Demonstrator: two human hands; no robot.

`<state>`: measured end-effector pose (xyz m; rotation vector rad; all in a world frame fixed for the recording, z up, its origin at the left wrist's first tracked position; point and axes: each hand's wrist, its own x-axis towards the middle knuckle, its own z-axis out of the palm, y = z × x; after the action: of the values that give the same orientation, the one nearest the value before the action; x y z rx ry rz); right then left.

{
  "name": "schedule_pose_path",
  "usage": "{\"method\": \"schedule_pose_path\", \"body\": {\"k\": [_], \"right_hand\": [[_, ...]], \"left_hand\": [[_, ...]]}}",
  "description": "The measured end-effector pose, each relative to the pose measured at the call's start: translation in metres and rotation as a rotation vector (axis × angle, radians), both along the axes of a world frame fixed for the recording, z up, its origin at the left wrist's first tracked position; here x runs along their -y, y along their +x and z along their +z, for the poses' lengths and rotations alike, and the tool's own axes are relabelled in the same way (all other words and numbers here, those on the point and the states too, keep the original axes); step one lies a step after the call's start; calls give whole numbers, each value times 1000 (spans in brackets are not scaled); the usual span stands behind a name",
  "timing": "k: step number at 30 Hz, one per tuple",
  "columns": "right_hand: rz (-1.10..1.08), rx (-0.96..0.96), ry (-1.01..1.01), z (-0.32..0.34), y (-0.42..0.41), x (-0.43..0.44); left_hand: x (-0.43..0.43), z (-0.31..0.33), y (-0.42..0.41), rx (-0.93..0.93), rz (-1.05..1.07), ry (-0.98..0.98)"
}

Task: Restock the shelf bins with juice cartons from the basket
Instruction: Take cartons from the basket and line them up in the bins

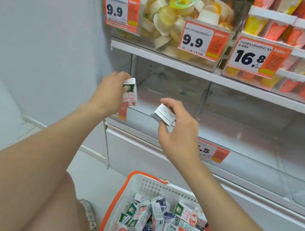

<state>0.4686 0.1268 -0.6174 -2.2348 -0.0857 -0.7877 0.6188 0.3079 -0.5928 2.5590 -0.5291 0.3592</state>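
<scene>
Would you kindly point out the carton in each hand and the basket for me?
Pink carton point(130, 96) in left hand point(109, 91): head view, on its pink front face.
White-ended carton point(164, 115) in right hand point(179, 131): head view, on its white end.
Basket point(166, 191): head view, on its white back wall.

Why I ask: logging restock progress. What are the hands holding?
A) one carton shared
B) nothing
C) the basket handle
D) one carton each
D: the left hand grips a pink carton and the right hand pinches a white carton.

From our head we look forward and down, close on the long white shelf point(250, 89) at one o'clock.
</scene>
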Motion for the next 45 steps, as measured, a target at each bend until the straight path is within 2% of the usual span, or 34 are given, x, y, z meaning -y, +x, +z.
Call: {"method": "schedule_pose_path", "body": {"k": [2, 4, 6, 8, 10, 15, 20, 22, 24, 27, 29, 32, 40, 45], "right_hand": [[-2, 13, -42, -5, 27, -5], [-8, 4, -64, -11, 51, -9], [-16, -31, -61, -19, 71, -11], [-23, -74, -57, -27, 87, -10], [-22, -112, -45, -35, 100, -10], [9, -169, -49, -48, 109, -9], [20, -197, -73, -43, 102, -4], [20, -179, -83, -39, 96, 0], [12, -124, -93, -32, 88, 4], [-17, -6, -136, -21, 72, 8], [-46, 83, -170, -15, 60, 11], [-91, 189, -221, -8, 42, 15], [-104, 251, -246, 1, 7, 23], [-112, 253, -228, 2, -5, 18]], "left_hand": [[-3, -7, 15, 36, 37, -54], [-5, -12, 28, 54, 43, -25], [-9, -21, 41, 28, 10, 121], [-13, -29, 49, 19, 5, 429], [-18, -29, 53, 36, 27, 631], [-17, -23, 62, 43, 89, 869], [-4, -22, 50, 15, 166, 992], [7, -24, 41, 17, 135, 1001], [21, -24, 31, 1, 7, 937], [40, -25, 16, -96, -258, 720], [47, -31, 7, -187, -363, 577], [52, -37, 0, -189, -343, 523], [51, -15, -14, 31, -259, 507], [41, -20, -18, -85, -310, 543]]}}
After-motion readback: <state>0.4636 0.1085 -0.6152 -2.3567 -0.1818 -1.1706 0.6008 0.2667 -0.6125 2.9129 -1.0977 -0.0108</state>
